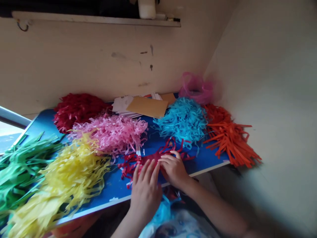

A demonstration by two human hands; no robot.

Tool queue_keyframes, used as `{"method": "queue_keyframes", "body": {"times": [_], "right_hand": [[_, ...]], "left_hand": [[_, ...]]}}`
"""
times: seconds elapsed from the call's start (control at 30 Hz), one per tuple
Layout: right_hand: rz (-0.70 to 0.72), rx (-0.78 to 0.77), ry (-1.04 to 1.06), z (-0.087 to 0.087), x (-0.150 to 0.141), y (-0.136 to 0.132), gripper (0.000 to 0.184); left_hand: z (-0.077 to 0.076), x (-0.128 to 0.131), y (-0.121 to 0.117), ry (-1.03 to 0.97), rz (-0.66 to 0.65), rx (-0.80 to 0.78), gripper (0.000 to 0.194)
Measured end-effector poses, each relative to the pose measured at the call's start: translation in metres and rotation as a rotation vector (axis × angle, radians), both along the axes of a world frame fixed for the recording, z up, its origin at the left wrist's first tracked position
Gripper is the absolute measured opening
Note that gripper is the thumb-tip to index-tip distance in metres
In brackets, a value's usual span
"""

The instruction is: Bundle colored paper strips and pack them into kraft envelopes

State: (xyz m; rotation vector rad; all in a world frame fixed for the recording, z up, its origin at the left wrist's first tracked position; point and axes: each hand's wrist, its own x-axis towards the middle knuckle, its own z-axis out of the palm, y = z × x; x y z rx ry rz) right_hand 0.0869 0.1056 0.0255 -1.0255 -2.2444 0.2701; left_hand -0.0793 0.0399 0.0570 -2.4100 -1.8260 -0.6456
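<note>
Near the front edge of the blue table (119,185), a dark red sheet of fringed tissue paper (151,157) lies with cut strips curling out on both sides. My left hand (146,185) rests on its near side, fingers stretched out and thumb hidden. From the right, my right hand (173,168) closes on the paper's middle with bent fingers; its fingertips almost meet the left hand's. The hands cover part of the paper.
Shredded paper piles surround the hands: green (22,168), yellow (71,168), pink (114,130), dark red (79,110), light blue (184,120) and orange-red (230,138). Behind lie a brown envelope (148,105) and a pink plastic bag (198,91). A shelf (99,19) juts from the wall.
</note>
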Motion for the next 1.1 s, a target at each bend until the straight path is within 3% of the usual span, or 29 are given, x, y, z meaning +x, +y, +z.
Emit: {"method": "queue_keyframes", "body": {"times": [0.07, 0.17, 0.3, 0.4, 0.47, 0.53, 0.63, 0.77, 0.83, 0.93, 1.03, 1.1], "right_hand": [[-0.003, 0.009, -0.033, -0.002, 0.000, 0.000, 0.020], [-0.056, 0.006, -0.137, 0.005, 0.023, 0.010, 0.028], [-0.188, -0.062, -0.349, 0.047, 0.063, 0.013, 0.053], [0.048, -0.115, -0.351, 0.069, 0.052, -0.001, 0.070], [0.180, -0.096, -0.258, 0.061, 0.028, -0.009, 0.055], [0.130, -0.040, -0.117, 0.040, 0.007, -0.007, 0.026], [0.082, -0.095, -0.007, 0.013, 0.000, 0.004, 0.019], [0.054, -0.159, -0.020, 0.010, 0.011, 0.011, 0.014], [0.028, -0.163, -0.037, 0.015, 0.010, 0.007, 0.013], [0.035, -0.145, -0.063, 0.020, 0.000, 0.001, 0.011], [0.042, -0.093, -0.076, 0.020, -0.004, -0.003, 0.013], [0.078, -0.059, -0.050, 0.018, -0.001, -0.003, 0.014]], "left_hand": [[-0.011, 0.010, 0.006, -0.066, -0.018, -0.040, 0.042], [-0.028, 0.002, 0.017, -0.117, -0.006, -0.073, 0.037], [-0.028, -0.017, 0.023, -0.123, -0.012, -0.103, 0.032], [-0.016, -0.011, 0.025, -0.133, 0.000, -0.138, 0.030], [-0.009, -0.004, 0.026, -0.132, -0.014, -0.161, 0.028], [-0.007, -0.006, 0.025, -0.108, -0.018, -0.180, 0.028], [-0.009, -0.037, 0.016, -0.011, 0.020, -0.199, 0.032], [0.004, -0.080, -0.006, 0.139, 0.181, -0.123, 0.042], [0.019, -0.071, -0.013, 0.126, 0.162, -0.046, 0.048], [0.032, -0.022, -0.007, -0.021, -0.046, -0.048, 0.056], [0.018, 0.010, 0.011, -0.073, 0.075, -0.086, 0.046], [0.000, -0.003, 0.014, -0.029, 0.158, -0.104, 0.037]]}}
